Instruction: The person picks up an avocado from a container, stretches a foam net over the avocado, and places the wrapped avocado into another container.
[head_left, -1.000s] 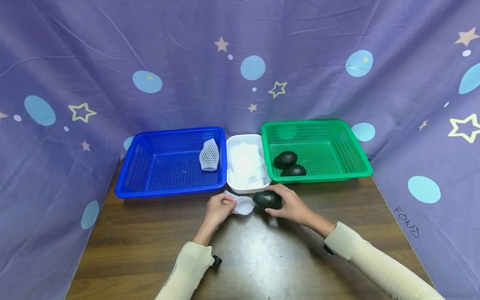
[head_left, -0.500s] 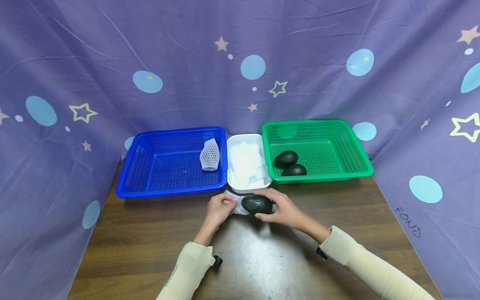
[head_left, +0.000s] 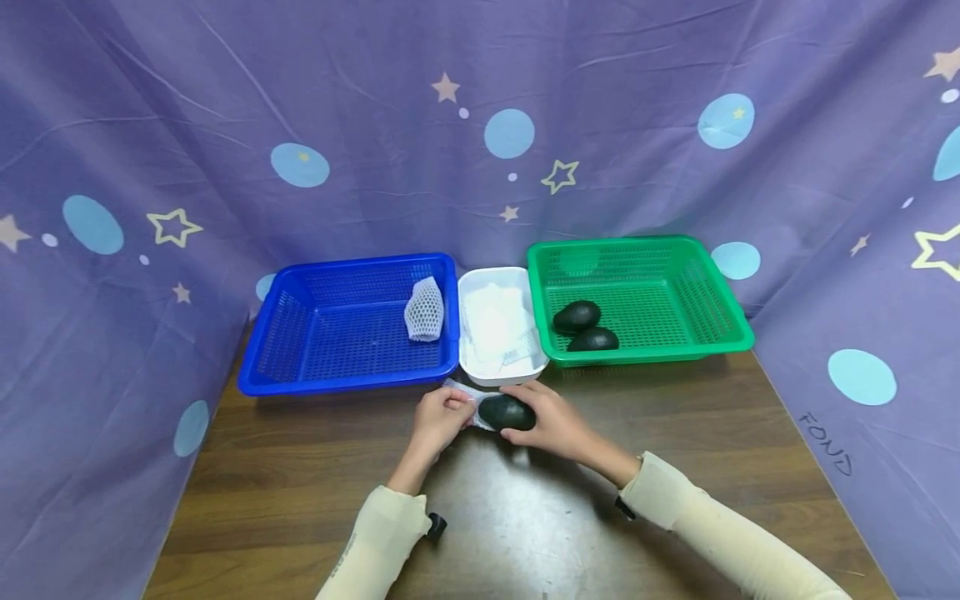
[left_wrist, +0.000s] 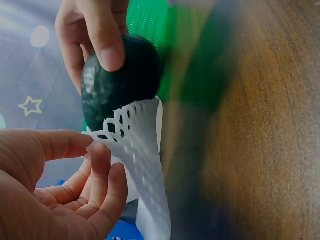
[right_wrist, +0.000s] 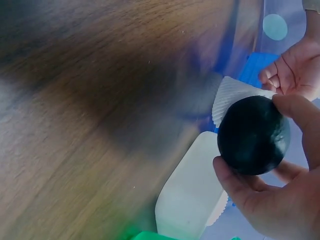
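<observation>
My right hand (head_left: 551, 423) grips a dark green avocado (head_left: 507, 413) between thumb and fingers above the table. With thumb and forefinger, my left hand (head_left: 441, 419) pinches the rim of a white foam net sleeve (left_wrist: 140, 150). In the left wrist view the avocado's near end sits inside the sleeve's mouth, while the rest of the sleeve hangs slack below it. The right wrist view shows the avocado (right_wrist: 254, 135) end-on, hiding part of the sleeve (right_wrist: 235, 97).
A blue basket (head_left: 345, 386) at the back left holds one item in a white foam net (head_left: 425, 310). A white tray (head_left: 498, 378) with flat white sleeves stands in the middle. Two avocados (head_left: 577, 317) lie in the green basket (head_left: 652, 356) at the right.
My right hand has moved left with the avocado, bringing its end from beside the sleeve into the sleeve's mouth. The left hand has kept its pinch and stayed nearly in place.
</observation>
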